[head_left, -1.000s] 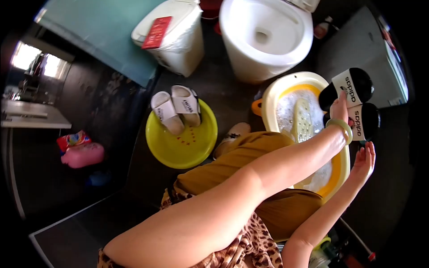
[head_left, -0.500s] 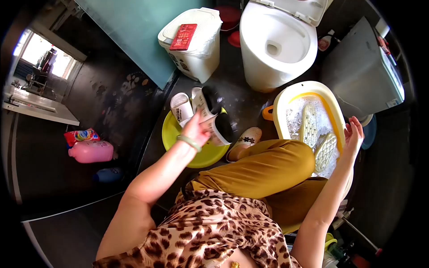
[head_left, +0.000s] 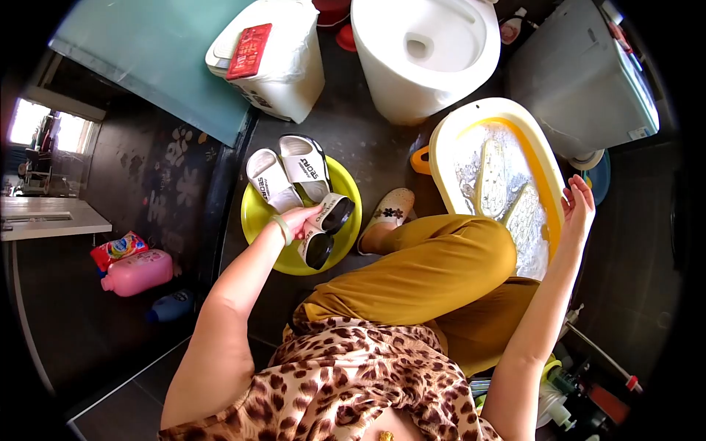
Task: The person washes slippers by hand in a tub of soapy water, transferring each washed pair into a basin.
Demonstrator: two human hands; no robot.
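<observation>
My left hand grips a pair of black-and-white slippers over the yellow-green basin. Their dark ends point to the right. Two white slippers with black lettering, one beside the other, lean in the basin's far side. My right hand is raised by the right rim of the cream-and-yellow tub, its fingers apart and nothing in it. In the tub's foamy water lie two pale slippers, a farther one and a nearer one, partly covered by suds.
The toilet stands ahead, with a white bin to its left carrying a red packet. A grey bin is at the right. On the left lie a pink bottle and a blue bottle.
My left hand has lowered the held slippers toward the basin, and they have turned. The view has shifted, showing both white slippers in the basin fully. My right hand stays raised.
</observation>
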